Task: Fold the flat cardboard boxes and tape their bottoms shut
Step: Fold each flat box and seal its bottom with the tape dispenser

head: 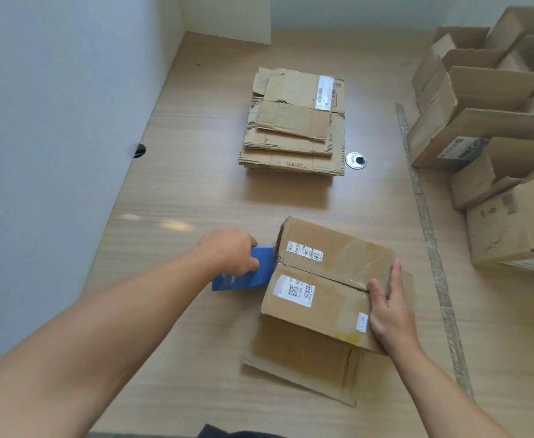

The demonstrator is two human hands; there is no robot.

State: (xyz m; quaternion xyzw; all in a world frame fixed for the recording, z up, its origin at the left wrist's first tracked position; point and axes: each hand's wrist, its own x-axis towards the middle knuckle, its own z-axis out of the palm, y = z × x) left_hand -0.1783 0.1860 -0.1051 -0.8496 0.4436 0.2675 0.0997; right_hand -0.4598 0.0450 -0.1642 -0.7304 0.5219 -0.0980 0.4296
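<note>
Folded box (pixel 328 289) is sitting flaps-up on the table (pixel 196 184) near the front edge, its two closed flaps meeting in a seam running left to right (white labels showing on both). Left hand (pixel 231 252) is gripping the blue tape dispenser (pixel 259 273), fingers curled round it, with the dispenser touching the box's left end at the seam. Right hand (pixel 388 308) is lying flat, straight fingers pressing the flaps down at the right end. Stack of flat boxes (pixel 294 121) is lying further back at centre, just beside a metal grommet (pixel 355 160), and assembled boxes (pixel 480 121) are standing along the right side.
</note>
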